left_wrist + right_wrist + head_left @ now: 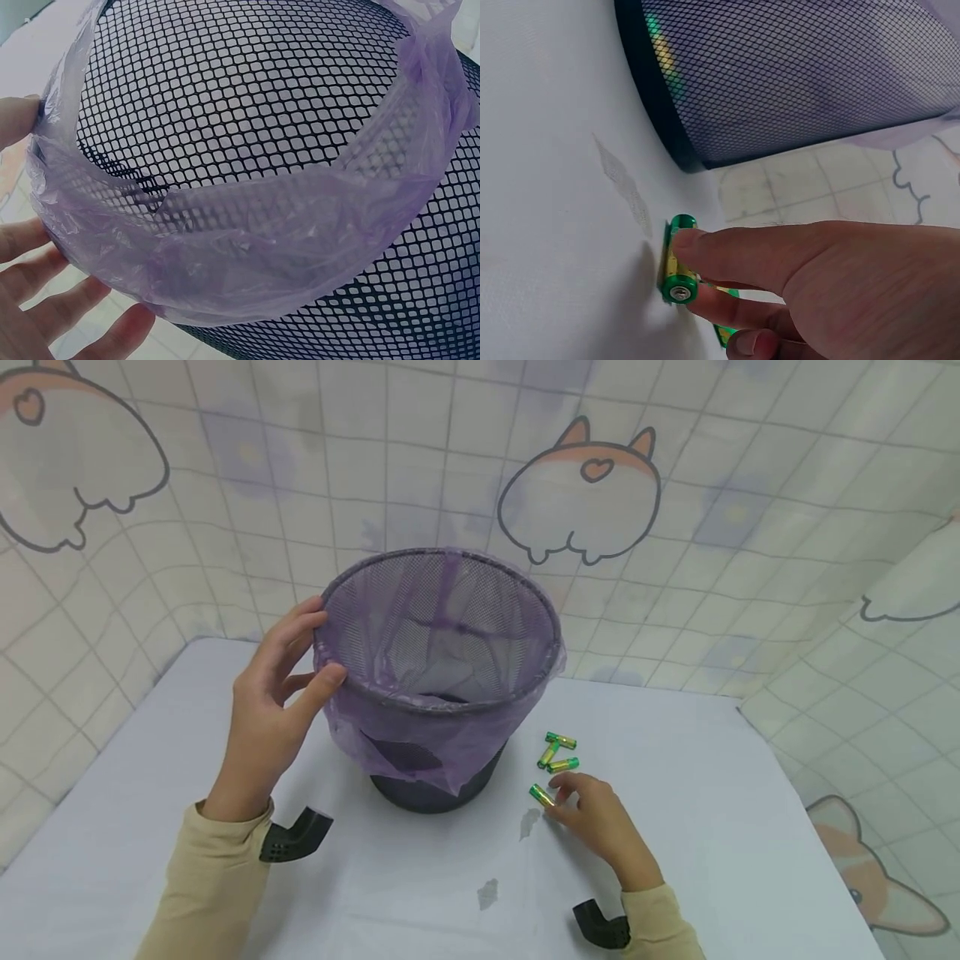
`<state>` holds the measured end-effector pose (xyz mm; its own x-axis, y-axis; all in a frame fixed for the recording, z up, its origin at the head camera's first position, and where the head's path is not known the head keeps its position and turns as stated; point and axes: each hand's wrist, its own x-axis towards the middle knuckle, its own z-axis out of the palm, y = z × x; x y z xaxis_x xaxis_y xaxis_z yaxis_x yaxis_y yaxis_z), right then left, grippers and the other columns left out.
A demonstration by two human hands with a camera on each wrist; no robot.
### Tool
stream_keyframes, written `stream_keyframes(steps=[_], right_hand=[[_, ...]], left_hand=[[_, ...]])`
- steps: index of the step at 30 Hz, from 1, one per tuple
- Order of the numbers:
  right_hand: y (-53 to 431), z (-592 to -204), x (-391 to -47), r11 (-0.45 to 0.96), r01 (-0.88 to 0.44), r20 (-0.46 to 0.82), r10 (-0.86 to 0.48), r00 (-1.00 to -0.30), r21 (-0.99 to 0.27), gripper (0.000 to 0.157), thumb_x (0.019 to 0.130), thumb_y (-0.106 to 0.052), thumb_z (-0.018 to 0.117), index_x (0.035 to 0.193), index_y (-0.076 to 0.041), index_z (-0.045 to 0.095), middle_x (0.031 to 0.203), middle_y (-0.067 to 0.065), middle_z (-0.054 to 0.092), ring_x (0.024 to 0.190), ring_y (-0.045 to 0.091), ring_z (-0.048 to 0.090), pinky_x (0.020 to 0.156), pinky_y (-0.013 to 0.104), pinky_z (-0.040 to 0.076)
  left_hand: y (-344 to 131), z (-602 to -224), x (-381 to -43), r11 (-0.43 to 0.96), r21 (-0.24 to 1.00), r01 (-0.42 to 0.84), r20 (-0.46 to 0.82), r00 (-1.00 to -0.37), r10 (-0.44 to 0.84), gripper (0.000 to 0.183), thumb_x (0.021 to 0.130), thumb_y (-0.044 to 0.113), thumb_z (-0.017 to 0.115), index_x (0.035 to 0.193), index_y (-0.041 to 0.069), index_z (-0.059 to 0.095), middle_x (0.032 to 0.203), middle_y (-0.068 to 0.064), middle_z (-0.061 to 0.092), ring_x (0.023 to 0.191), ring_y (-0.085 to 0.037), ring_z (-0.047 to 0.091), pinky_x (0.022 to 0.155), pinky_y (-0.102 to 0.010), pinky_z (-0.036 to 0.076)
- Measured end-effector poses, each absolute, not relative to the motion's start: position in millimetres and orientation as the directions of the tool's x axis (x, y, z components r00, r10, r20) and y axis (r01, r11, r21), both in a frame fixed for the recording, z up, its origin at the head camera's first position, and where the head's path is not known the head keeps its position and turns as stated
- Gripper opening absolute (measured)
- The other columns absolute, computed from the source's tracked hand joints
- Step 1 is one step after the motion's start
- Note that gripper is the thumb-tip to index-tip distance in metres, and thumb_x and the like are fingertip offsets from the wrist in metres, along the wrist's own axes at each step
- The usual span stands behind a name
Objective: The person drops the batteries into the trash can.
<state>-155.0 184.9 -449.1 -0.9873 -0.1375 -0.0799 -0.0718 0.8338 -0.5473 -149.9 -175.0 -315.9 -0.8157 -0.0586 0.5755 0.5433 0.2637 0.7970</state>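
A round dark mesh waste bin (438,797) stands upright, a thin purple bag (442,739) lining it and folded down over its rim. Spread fingers of my left hand (266,702) rest against the bagged rim at the left, with the thumb at the front; the left wrist view shows the fingertips along the outside of the bag. To the right of the bin, my right hand (596,818) pinches a green and gold battery (681,262) between thumb and finger, low over the table. Several matching batteries (562,766) lie just beyond that hand.
White sheeting covers the table (712,810), with two grey patches (487,894) near the front. A tile-patterned curtain (420,460) with cartoon animals hangs behind and at both sides. Something green and yellow (664,52) shows through the bin's mesh near its base.
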Motion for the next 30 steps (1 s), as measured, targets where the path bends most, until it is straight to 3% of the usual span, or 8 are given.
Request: stream_keyframes(steps=[11,30], right_hand=[[182.4,-455.3,-153.7,0.835,-0.082,-0.069,-0.142,-0.987,-0.544,0.023,0.082,-0.009,0.074,0.104,-0.012,0.069,0.082,-0.003,0.060,0.074,0.013,0.049,0.068,0.028,0.042],[188.4,-447.3,-155.1,0.841,-0.181,0.070,-0.169,-0.983,-0.510,0.018,0.082,-0.008,0.071,0.100,-0.010,0.072,0.085,-0.001,0.064,0.078,0.016,0.055,0.069,0.029,0.044]], left_hand=[[-174.9,-317.3,-150.7,0.264,0.794,0.547,0.579,-0.813,-0.059,0.052,0.090,0.003,0.063,0.140,0.010,0.049,0.152,-0.001,0.042,0.139,-0.018,0.044,0.086,-0.017,0.045],[-173.7,-316.5,-149.8,0.230,0.804,0.549,0.574,-0.816,-0.060,0.051,0.091,0.002,0.062,0.139,0.008,0.049,0.152,-0.003,0.041,0.140,-0.022,0.042,0.086,-0.019,0.045]])
